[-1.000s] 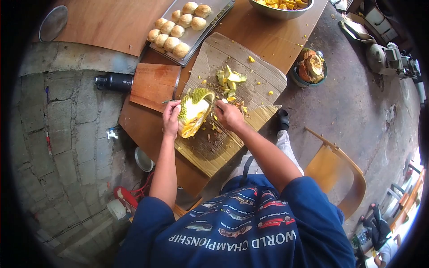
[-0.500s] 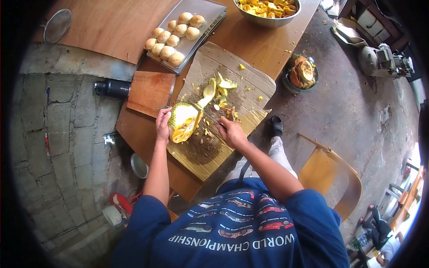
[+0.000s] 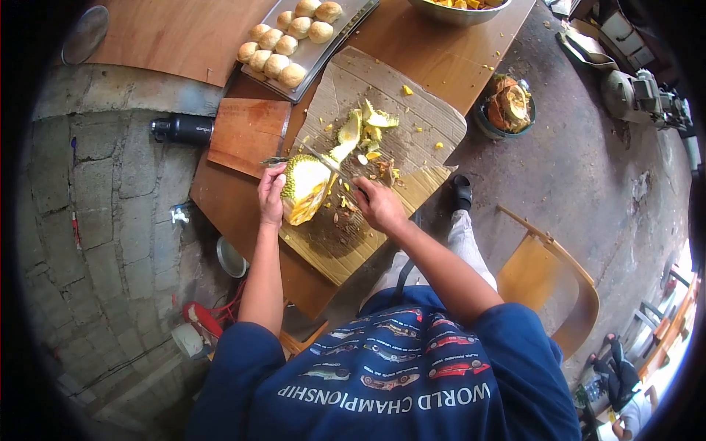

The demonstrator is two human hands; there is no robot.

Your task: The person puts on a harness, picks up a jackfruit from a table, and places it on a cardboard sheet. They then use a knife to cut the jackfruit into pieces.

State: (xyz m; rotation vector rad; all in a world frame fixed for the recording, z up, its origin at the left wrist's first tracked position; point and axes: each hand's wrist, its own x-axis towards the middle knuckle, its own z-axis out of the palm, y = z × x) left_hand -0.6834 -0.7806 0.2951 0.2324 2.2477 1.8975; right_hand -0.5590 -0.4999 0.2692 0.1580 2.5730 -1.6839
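My left hand (image 3: 272, 195) is closed on the left side of a cut jackfruit (image 3: 307, 184), its green spiky rind and yellow flesh showing. In my right hand (image 3: 378, 204) is a knife (image 3: 321, 158), its blade reaching up and left along the jackfruit's upper right edge; whether it touches is hard to tell. The fruit rests on a flattened cardboard sheet (image 3: 434, 136). Strips of cut rind (image 3: 351, 134) lie just beyond the blade, with brown scraps and small yellow bits around them.
A tray of buns (image 3: 293, 77) and a wooden board (image 3: 246, 128) are at the table's far left, beside a black bottle (image 3: 184, 130). At the top stands a metal bowl (image 3: 463, 13) of yellow pieces. A basin (image 3: 507, 132) of fruit waste and a wooden chair (image 3: 533, 272) are on the right.
The knife blade, not discernible before, now shows across the jackfruit's upper right edge. My right hand has shifted slightly. The whole view has moved a little.
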